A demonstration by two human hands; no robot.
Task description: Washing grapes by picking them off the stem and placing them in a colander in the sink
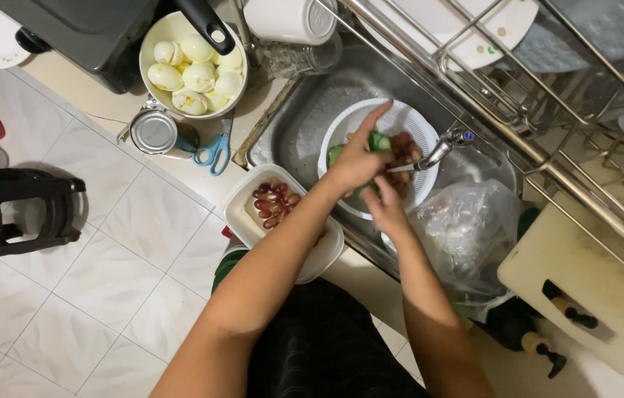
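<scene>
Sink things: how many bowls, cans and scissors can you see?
White colander in the sink: 1
White tub of red grapes: 1
Pot of peeled eggs: 1
Can: 1
Blue scissors: 1
Total: 5

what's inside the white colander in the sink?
The white colander holds reddish grapes and a green vegetable piece gripped by the left hand. Both hands, the right hand included, cover whatever lies in its lower-left part.
</scene>
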